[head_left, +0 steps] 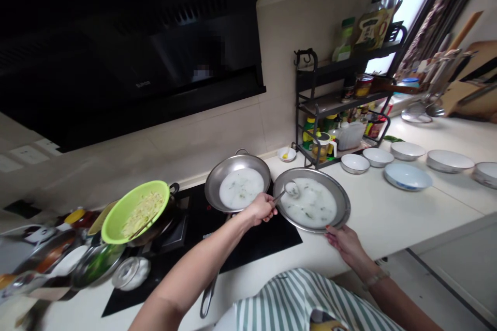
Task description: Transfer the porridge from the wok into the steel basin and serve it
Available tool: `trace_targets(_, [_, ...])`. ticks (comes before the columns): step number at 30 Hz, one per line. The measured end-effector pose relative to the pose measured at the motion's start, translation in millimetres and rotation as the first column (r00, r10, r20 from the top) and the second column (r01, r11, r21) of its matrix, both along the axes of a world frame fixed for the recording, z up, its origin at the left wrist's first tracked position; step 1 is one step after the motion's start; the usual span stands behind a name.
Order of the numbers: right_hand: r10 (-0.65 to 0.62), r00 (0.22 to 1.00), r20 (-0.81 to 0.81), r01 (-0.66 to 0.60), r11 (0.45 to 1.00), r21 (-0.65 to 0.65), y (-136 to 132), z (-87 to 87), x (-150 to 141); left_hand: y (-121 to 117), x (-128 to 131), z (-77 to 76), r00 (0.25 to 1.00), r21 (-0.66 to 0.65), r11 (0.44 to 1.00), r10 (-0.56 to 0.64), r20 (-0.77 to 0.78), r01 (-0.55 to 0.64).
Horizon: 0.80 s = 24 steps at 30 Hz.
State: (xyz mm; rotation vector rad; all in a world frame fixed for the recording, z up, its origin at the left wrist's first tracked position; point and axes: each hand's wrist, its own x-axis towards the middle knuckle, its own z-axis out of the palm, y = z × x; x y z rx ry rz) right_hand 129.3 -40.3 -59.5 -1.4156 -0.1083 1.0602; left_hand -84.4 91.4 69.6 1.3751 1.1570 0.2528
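A wide metal basin [344, 197] of milky white soup with green bits sits across the cooktop's right edge and the counter. My left hand [264, 208] is closed around the handle of a metal ladle [292, 190], whose bowl is at the soup's upper left part inside the basin. With my right hand [344, 240] I grip the basin's near rim, fingers pinched on its edge. Just left of the basin, a metal wok [215, 178] on the cooktop holds similar white soup. My left hand is in front of the wok's near right rim.
A green colander [112, 220] of pale shredded food rests on a dark pan at left, beside a glass jar [131, 273]. Several bowls [407, 177] line the right counter. Behind stands a spice rack [345, 75]. A black range hood [132, 51] hangs above the cooktop [248, 253].
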Motion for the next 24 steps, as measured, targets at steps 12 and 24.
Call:
trace_targets(12, [-0.02, 0.995, -0.098, 0.019, 1.0, -0.009, -0.2, 0.0, 0.5, -20.1, -1.1, -26.1, 0.945, 0.667, 0.671, -0.2, -0.259, 0.324])
trace_targets(24, [-0.001, 0.999, -0.035, 0.001, 1.0, -0.007, 0.8, -1.3, 1.5, 58.6, -109.9, 5.9, 0.843, 0.027, 0.85, 0.517, 0.146, -0.526])
